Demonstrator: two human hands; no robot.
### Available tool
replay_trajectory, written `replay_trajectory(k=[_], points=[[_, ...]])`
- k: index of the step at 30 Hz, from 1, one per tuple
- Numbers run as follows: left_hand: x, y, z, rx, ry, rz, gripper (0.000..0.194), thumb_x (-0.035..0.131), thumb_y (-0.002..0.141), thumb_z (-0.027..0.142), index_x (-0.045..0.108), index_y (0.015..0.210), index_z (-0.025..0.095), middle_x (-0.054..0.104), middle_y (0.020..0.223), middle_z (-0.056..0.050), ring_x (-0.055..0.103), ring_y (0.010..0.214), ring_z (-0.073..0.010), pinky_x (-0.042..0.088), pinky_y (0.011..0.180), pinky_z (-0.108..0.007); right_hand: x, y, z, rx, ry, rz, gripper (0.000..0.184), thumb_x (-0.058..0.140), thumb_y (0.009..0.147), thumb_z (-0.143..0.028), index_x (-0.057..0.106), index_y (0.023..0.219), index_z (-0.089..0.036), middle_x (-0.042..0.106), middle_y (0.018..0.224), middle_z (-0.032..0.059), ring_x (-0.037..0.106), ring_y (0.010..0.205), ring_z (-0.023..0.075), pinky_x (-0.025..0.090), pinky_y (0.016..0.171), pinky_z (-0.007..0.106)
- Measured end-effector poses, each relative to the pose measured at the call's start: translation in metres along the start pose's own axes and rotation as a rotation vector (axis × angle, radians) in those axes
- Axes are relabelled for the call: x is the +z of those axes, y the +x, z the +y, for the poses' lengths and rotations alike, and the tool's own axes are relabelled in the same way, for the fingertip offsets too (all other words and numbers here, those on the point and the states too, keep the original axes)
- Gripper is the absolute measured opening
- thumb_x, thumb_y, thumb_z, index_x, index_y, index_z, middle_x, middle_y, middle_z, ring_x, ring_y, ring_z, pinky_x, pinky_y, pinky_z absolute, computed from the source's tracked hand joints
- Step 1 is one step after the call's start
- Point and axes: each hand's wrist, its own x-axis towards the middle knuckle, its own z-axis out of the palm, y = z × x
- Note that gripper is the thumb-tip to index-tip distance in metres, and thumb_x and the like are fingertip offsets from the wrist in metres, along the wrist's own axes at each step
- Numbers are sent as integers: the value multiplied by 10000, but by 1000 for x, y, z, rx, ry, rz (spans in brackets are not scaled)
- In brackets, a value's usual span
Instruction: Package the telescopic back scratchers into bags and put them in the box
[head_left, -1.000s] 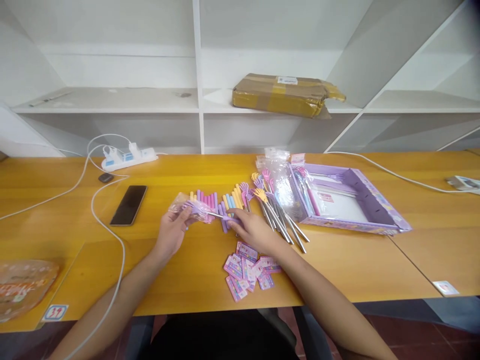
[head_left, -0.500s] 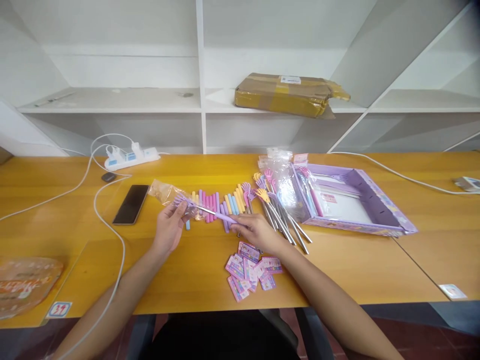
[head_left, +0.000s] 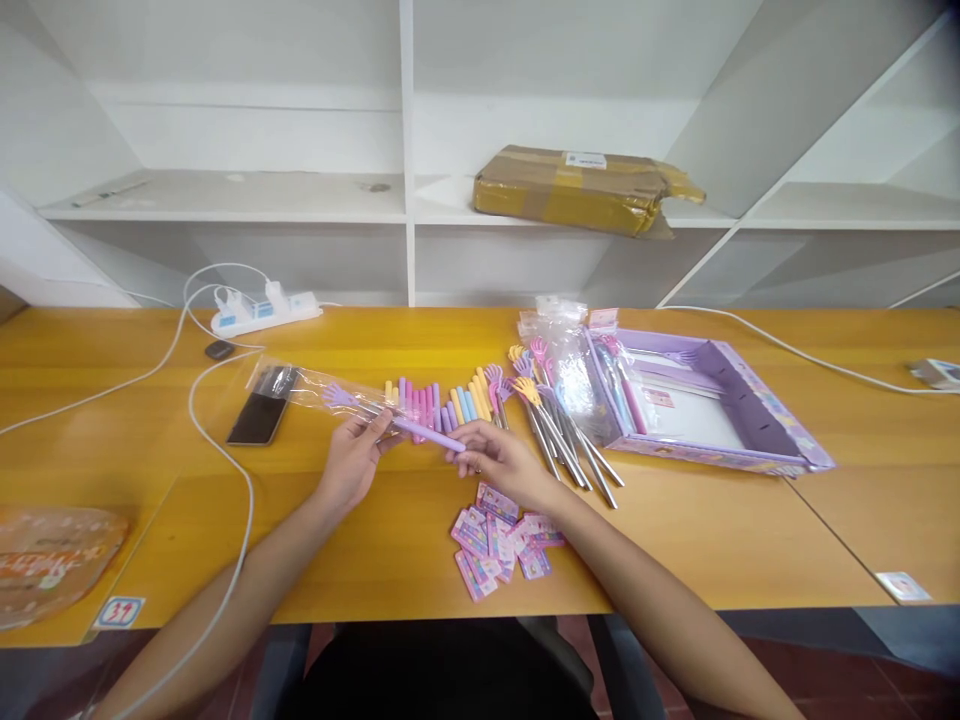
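A purple back scratcher [head_left: 427, 432] with a small hand-shaped head lies mostly inside a clear plastic sleeve [head_left: 300, 380]. My left hand [head_left: 352, 458] is closed around the sleeve and the shaft in it. At the handle's end, the fingers of my right hand [head_left: 499, 460] pinch the purple grip. Behind my hands lie several coloured handle tubes [head_left: 427, 405] in pink, purple, yellow and blue. Right of them is a pile of metal-shafted back scratchers [head_left: 551, 420] with coloured heads. Small printed cards [head_left: 499, 540] are heaped nearer to me.
A purple display box [head_left: 720, 440] holding bagged scratchers stands at the right, beside clear plastic bags [head_left: 566, 350]. At the left are a phone [head_left: 259, 415], a power strip [head_left: 266, 312] and a white cable [head_left: 225, 465]. A taped carton [head_left: 570, 190] rests on the shelf.
The back scratcher has slid further left into the sleeve, whose far end now stretches over the phone. My left hand has shifted right along the shaft; my right hand stays at the handle end.
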Motion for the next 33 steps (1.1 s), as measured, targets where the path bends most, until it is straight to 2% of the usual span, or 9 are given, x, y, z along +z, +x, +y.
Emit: replay_trajectory(k=[5, 8, 13, 16, 20, 22, 26, 30, 33], points=[[7, -20, -17, -106, 182, -244, 350, 910, 805, 419, 814, 1024, 163, 816, 1039, -100, 758, 937, -231, 634, 873, -374, 5, 4, 12, 59, 40, 60, 493, 929, 757, -525, 570, 873, -207, 653, 778, -32, 617, 656, 120, 512, 632, 256], [8, -26, -21, -70, 243, -291, 327, 875, 848, 412, 816, 1063, 172, 816, 1116, -107, 755, 1022, -244, 610, 934, -365, 6, 5, 13, -18, -54, 90, 597, 969, 684, -552, 508, 879, -226, 586, 804, -49, 563, 657, 115, 482, 601, 244], [8, -20, -8, -112, 87, -155, 393, 932, 762, 465, 816, 972, 153, 821, 984, -87, 751, 861, -211, 628, 818, -341, -3, 1, 4, -332, -415, 28, 535, 914, 801, -485, 604, 1180, -269, 536, 1150, 58, 602, 858, 171, 588, 804, 360], [10, -17, 0, -151, 54, -163, 373, 946, 746, 442, 811, 924, 144, 806, 917, -76, 731, 810, -192, 615, 737, -304, -5, -2, 1, -384, -592, -10, 514, 848, 883, -436, 615, 1327, -324, 496, 1205, 79, 599, 927, 200, 600, 908, 419], [9, -16, 4, -179, 51, -198, 330, 930, 772, 417, 809, 905, 141, 794, 873, -74, 720, 777, -186, 596, 687, -288, -1, -4, 1, -411, -554, 12, 623, 829, 909, -417, 530, 1450, -346, 505, 1161, 68, 591, 867, 188, 606, 873, 420], [8, -15, 4, -184, 61, -198, 327, 930, 770, 415, 809, 912, 146, 802, 898, -80, 734, 797, -199, 600, 704, -300, 1, -5, 2, -401, -529, 46, 572, 820, 917, -420, 554, 1415, -329, 535, 1123, 64, 599, 891, 204, 603, 872, 428], [6, -15, 2, -198, 71, -224, 363, 921, 778, 439, 815, 972, 150, 812, 954, -95, 752, 838, -224, 611, 746, -335, 4, -4, 1, -380, -474, 104, 185, 746, 979, -411, 676, 1063, -262, 580, 1078, 64, 623, 917, 209, 601, 853, 407], [6, -15, 1, -237, 87, -218, 384, 942, 754, 425, 815, 987, 147, 811, 958, -90, 748, 846, -216, 618, 774, -335, 5, -3, -3, -366, -338, 131, 269, 763, 975, -389, 665, 1187, -255, 644, 1104, 66, 654, 828, 167, 600, 780, 357], [6, -15, 2, -255, 57, -226, 332, 914, 799, 418, 812, 971, 153, 804, 988, -84, 740, 857, -194, 616, 769, -305, 4, -6, -7, -413, -302, 59, 175, 774, 970, -343, 705, 1099, -246, 708, 974, 45, 677, 805, 170, 593, 749, 343]])
